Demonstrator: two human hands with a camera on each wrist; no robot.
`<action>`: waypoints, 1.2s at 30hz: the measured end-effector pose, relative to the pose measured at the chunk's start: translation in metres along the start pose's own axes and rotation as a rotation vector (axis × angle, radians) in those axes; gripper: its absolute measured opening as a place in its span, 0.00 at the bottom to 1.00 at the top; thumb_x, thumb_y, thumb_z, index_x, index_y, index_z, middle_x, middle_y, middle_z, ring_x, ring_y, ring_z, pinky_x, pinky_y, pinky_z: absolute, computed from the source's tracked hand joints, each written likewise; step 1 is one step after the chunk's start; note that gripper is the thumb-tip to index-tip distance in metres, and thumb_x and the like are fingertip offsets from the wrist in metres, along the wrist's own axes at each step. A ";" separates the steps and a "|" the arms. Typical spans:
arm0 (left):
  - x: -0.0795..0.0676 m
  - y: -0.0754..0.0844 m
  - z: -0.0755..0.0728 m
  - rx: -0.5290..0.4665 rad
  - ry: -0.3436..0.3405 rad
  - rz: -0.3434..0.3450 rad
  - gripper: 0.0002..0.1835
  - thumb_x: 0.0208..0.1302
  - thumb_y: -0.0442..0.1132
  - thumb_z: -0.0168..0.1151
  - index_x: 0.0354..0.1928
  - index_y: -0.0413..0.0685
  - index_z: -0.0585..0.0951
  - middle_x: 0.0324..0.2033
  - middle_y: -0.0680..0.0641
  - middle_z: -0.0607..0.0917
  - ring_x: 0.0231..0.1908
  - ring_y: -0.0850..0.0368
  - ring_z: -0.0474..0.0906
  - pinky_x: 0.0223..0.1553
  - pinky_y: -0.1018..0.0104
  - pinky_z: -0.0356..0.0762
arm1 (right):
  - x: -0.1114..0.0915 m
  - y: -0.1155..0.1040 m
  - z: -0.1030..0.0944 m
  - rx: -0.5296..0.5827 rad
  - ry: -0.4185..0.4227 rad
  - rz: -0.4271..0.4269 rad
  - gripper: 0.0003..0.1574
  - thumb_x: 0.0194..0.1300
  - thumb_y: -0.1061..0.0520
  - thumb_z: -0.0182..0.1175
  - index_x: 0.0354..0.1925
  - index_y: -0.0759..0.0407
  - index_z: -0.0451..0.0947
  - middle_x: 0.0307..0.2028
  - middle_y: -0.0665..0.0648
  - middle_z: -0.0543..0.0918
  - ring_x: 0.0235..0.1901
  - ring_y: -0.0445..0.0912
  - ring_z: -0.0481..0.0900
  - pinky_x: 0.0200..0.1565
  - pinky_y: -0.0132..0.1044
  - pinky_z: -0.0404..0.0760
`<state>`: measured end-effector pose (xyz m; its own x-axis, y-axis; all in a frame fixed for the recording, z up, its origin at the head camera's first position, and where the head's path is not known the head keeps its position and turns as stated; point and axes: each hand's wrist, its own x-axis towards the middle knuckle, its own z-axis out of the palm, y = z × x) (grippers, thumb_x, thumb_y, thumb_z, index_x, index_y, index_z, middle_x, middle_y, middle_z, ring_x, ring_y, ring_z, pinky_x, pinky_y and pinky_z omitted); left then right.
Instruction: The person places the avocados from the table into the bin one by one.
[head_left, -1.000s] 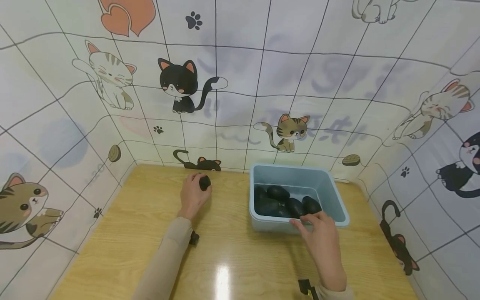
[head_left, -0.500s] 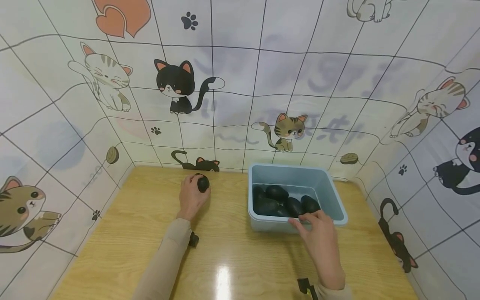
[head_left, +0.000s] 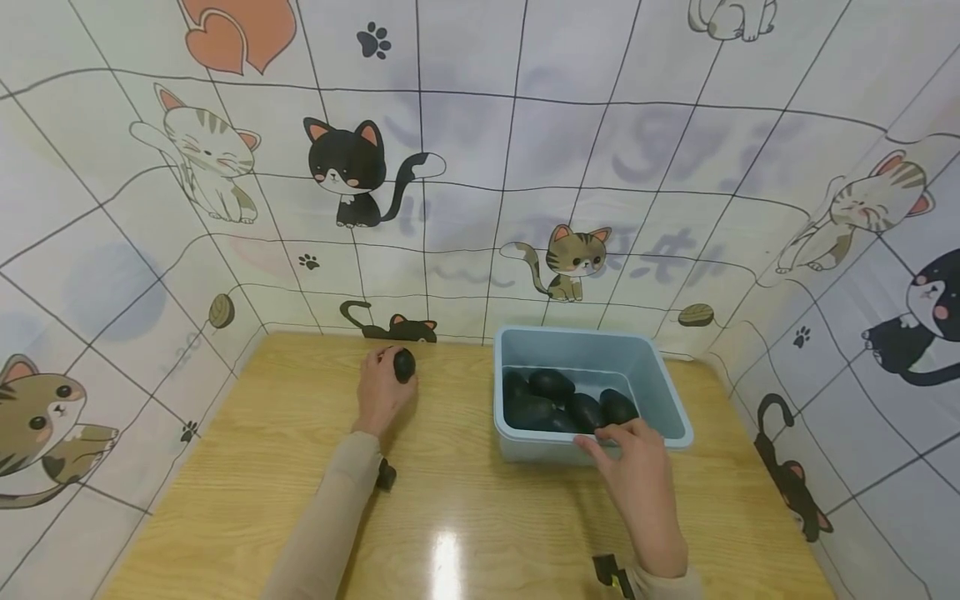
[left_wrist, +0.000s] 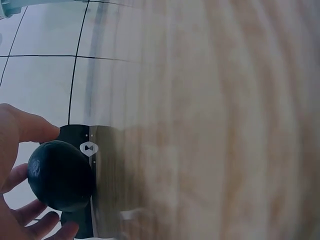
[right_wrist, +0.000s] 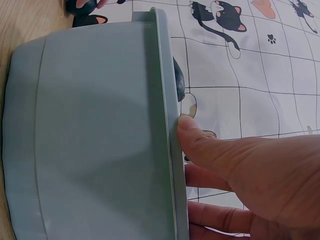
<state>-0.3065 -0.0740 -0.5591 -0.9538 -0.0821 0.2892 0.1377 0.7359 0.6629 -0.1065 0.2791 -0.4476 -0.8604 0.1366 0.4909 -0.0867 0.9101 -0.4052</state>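
Near the back edge of the table, left of the middle, my left hand [head_left: 384, 392] holds a dark avocado [head_left: 404, 365]. In the left wrist view the thumb is above this avocado [left_wrist: 61, 175] and the other fingers curl below it. My right hand [head_left: 637, 475] pinches the front rim of a light blue plastic bin [head_left: 592, 338]. The right wrist view has its thumb [right_wrist: 192, 131] on the outer side of the rim and its fingers inside. Several dark avocados [head_left: 552, 386] lie in the left and front part of the bin.
The wooden table [head_left: 450, 500] runs back to a wall [head_left: 465, 167] with a grid and cartoon cats on it. Side walls close in on the left and right. A black strap piece [head_left: 386, 475] sits at the left wrist.
The head view has shifted slightly. Both hands keep their places, the left with the avocado and the right on the bin's rim.
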 end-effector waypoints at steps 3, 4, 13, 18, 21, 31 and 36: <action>0.000 0.000 0.001 0.009 -0.019 -0.023 0.28 0.63 0.42 0.72 0.64 0.44 0.77 0.67 0.33 0.75 0.67 0.32 0.73 0.57 0.30 0.80 | 0.000 0.000 0.000 0.005 0.008 -0.013 0.19 0.52 0.51 0.84 0.32 0.64 0.91 0.31 0.63 0.83 0.35 0.62 0.82 0.41 0.61 0.82; 0.000 0.000 0.002 0.012 -0.026 -0.030 0.28 0.63 0.42 0.72 0.63 0.44 0.76 0.67 0.33 0.76 0.67 0.32 0.73 0.57 0.31 0.80 | 0.000 0.000 0.000 0.007 0.008 -0.014 0.19 0.52 0.50 0.84 0.32 0.64 0.91 0.31 0.63 0.83 0.35 0.62 0.82 0.41 0.61 0.82; -0.001 0.000 0.001 0.009 -0.016 -0.052 0.31 0.63 0.43 0.70 0.68 0.45 0.77 0.68 0.30 0.70 0.67 0.28 0.71 0.55 0.30 0.81 | 0.000 -0.001 -0.002 0.016 -0.018 0.013 0.18 0.54 0.50 0.83 0.33 0.64 0.91 0.33 0.63 0.84 0.37 0.63 0.82 0.43 0.63 0.82; -0.005 -0.001 -0.003 -0.014 -0.045 -0.061 0.27 0.64 0.42 0.69 0.65 0.44 0.77 0.71 0.28 0.70 0.62 0.24 0.78 0.56 0.31 0.82 | 0.000 -0.001 -0.001 0.014 -0.021 0.017 0.19 0.54 0.50 0.83 0.33 0.64 0.91 0.33 0.64 0.84 0.37 0.63 0.82 0.43 0.62 0.82; -0.006 -0.003 -0.006 -0.031 -0.076 -0.060 0.30 0.65 0.42 0.70 0.68 0.45 0.76 0.73 0.29 0.69 0.60 0.25 0.80 0.58 0.31 0.81 | 0.000 -0.001 0.000 0.013 -0.016 0.013 0.19 0.54 0.50 0.83 0.33 0.64 0.91 0.33 0.64 0.84 0.36 0.63 0.82 0.43 0.63 0.82; -0.008 -0.005 -0.011 -0.060 -0.144 -0.079 0.32 0.63 0.42 0.72 0.69 0.48 0.75 0.70 0.27 0.70 0.62 0.24 0.78 0.60 0.31 0.81 | 0.000 0.000 0.001 0.015 -0.017 0.008 0.19 0.54 0.51 0.83 0.34 0.65 0.91 0.33 0.64 0.84 0.36 0.62 0.82 0.46 0.62 0.81; -0.011 -0.006 -0.013 -0.044 -0.148 -0.083 0.34 0.63 0.42 0.71 0.71 0.49 0.75 0.70 0.27 0.70 0.62 0.25 0.78 0.60 0.31 0.80 | 0.000 -0.002 -0.001 0.013 -0.019 0.013 0.19 0.54 0.51 0.83 0.34 0.65 0.91 0.33 0.63 0.84 0.36 0.61 0.81 0.43 0.60 0.80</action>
<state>-0.2939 -0.0865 -0.5576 -0.9908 -0.0392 0.1299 0.0654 0.7007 0.7105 -0.1062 0.2773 -0.4462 -0.8711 0.1410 0.4704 -0.0814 0.9032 -0.4215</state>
